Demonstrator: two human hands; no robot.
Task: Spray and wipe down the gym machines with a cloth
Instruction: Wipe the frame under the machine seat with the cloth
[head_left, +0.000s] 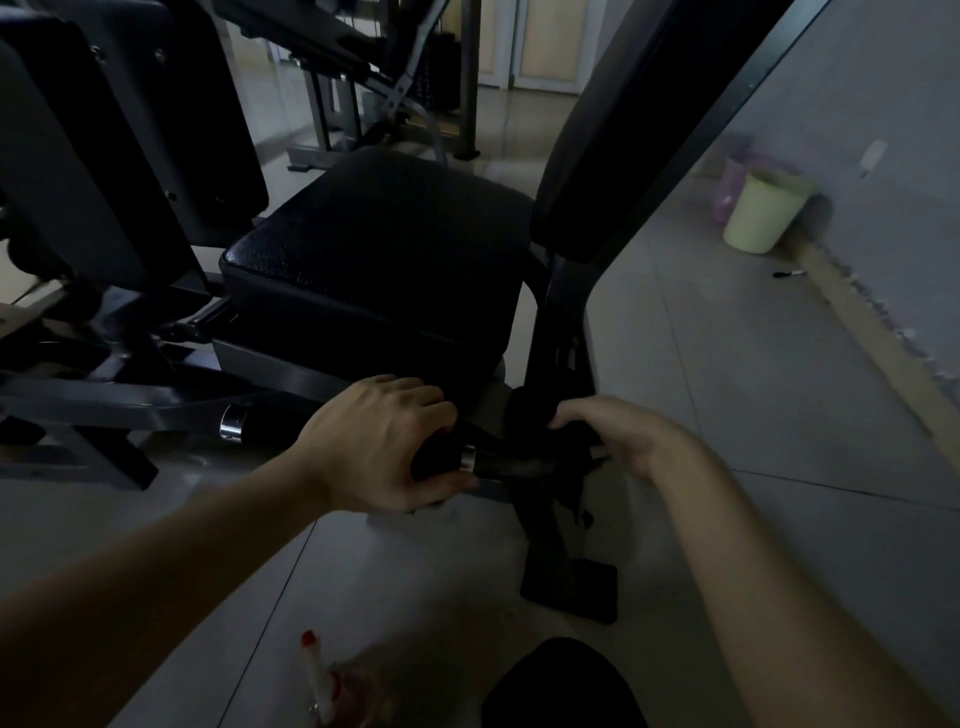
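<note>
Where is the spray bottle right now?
In the head view, the spray bottle is down on the tiled floor near the bottom edge, left of centre, below the left hand that grips the machine's handle.

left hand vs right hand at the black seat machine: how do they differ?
The left hand grips the black handle with a chrome collar, fingers wrapped round it; the right hand holds a dark cloth against the black frame post. The left hand shows its back to the camera; the right hand is seen from the side. Both are bare, low beside the black padded seat.
</note>
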